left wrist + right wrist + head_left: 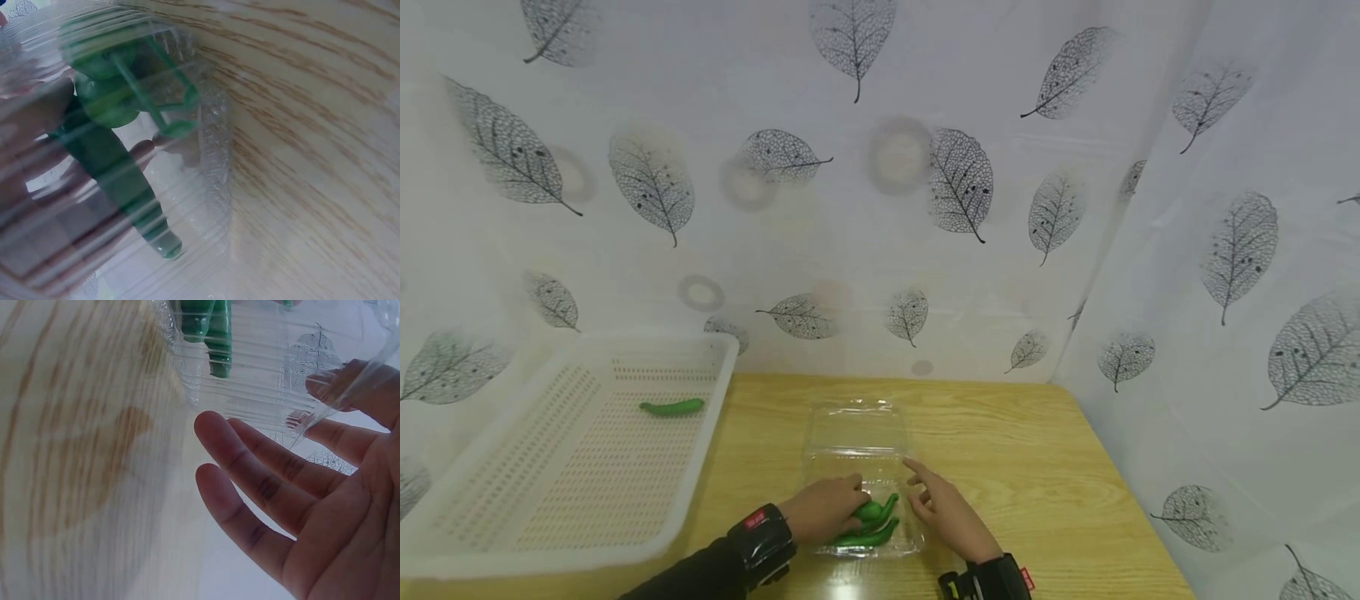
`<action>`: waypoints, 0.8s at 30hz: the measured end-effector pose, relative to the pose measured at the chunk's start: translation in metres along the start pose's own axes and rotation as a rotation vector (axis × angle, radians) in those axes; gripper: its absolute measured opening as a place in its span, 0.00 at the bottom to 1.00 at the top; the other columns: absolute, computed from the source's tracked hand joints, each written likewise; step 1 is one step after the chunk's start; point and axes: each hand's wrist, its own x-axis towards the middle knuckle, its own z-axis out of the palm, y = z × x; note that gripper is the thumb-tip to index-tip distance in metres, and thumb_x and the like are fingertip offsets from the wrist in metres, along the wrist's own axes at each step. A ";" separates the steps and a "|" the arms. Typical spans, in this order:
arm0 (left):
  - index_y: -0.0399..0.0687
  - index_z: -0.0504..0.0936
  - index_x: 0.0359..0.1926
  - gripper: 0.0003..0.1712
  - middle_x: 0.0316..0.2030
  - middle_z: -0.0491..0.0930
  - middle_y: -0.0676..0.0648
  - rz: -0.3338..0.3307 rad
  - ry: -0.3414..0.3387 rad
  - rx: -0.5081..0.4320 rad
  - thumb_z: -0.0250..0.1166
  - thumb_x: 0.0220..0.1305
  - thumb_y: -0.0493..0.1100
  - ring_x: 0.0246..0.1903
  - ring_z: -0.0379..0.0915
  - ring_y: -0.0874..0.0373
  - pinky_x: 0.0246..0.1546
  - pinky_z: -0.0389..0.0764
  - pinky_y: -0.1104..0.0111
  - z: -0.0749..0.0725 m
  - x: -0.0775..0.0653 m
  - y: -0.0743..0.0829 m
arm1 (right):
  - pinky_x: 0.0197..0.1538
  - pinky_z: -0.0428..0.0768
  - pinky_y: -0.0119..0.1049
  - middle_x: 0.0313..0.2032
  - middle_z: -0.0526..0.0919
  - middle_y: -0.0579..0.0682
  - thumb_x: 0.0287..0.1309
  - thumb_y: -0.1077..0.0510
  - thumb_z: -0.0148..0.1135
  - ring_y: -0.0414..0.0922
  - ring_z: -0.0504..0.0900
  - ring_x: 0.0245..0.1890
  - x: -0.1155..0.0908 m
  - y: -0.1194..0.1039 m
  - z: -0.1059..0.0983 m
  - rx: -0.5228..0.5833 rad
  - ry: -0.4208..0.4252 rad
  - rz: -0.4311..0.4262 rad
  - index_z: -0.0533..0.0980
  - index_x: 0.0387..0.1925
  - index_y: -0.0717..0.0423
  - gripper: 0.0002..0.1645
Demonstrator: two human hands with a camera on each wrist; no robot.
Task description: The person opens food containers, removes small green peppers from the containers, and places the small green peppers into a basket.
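Note:
A clear plastic clamshell box lies with its lid folded back on the wooden table. Several green chili peppers are at the near end of its base. My left hand reaches over the box's left side and holds a green chili pepper, seen through the plastic in the left wrist view. Part of that grip is hidden by the ribbed wall. Beside the right wall of the box, my right hand has its fingers loosely extended, with nothing held. In the right wrist view, its fingertips are close to the plastic.
To the left stands a large white perforated basket with one green chili pepper inside. The wooden table extends to the right of the box. A leaf-patterned white curtain hangs behind and along the right.

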 end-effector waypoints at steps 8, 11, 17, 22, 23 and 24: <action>0.48 0.79 0.45 0.16 0.35 0.73 0.54 0.023 0.033 0.000 0.64 0.57 0.49 0.26 0.67 0.70 0.27 0.71 0.79 -0.002 -0.001 0.000 | 0.32 0.77 0.31 0.50 0.78 0.61 0.63 0.63 0.54 0.45 0.81 0.36 -0.001 -0.001 0.000 0.004 -0.006 0.003 0.60 0.67 0.59 0.31; 0.47 0.79 0.46 0.16 0.35 0.73 0.54 0.035 0.059 -0.003 0.63 0.58 0.48 0.26 0.66 0.70 0.26 0.70 0.80 -0.001 -0.001 -0.001 | 0.32 0.77 0.31 0.49 0.78 0.61 0.63 0.62 0.54 0.45 0.81 0.36 -0.001 -0.002 -0.001 0.008 -0.007 0.006 0.60 0.67 0.59 0.31; 0.47 0.79 0.46 0.15 0.34 0.72 0.55 0.048 0.089 -0.015 0.63 0.58 0.46 0.25 0.65 0.72 0.26 0.70 0.82 0.000 -0.001 -0.002 | 0.33 0.77 0.32 0.49 0.78 0.60 0.63 0.62 0.54 0.45 0.81 0.36 -0.001 -0.001 0.000 0.004 -0.006 0.011 0.60 0.67 0.58 0.32; 0.47 0.79 0.45 0.14 0.33 0.71 0.56 0.045 0.097 -0.014 0.64 0.57 0.45 0.25 0.64 0.72 0.26 0.70 0.82 -0.002 -0.002 -0.001 | 0.32 0.77 0.31 0.49 0.78 0.61 0.63 0.62 0.54 0.44 0.81 0.36 -0.001 -0.001 0.000 0.013 -0.007 0.004 0.59 0.67 0.58 0.31; 0.47 0.79 0.45 0.14 0.32 0.71 0.56 0.044 0.097 -0.015 0.64 0.57 0.45 0.25 0.64 0.72 0.26 0.70 0.82 -0.002 -0.002 -0.001 | 0.32 0.77 0.32 0.49 0.78 0.61 0.63 0.62 0.54 0.45 0.81 0.36 -0.001 -0.001 0.000 0.015 -0.009 0.006 0.59 0.67 0.58 0.31; 0.47 0.79 0.45 0.14 0.32 0.71 0.56 0.045 0.099 -0.012 0.64 0.57 0.45 0.25 0.64 0.72 0.26 0.69 0.82 -0.002 -0.001 -0.001 | 0.32 0.77 0.32 0.50 0.78 0.61 0.63 0.62 0.54 0.45 0.81 0.37 -0.001 -0.001 -0.001 0.016 -0.010 0.006 0.59 0.67 0.58 0.31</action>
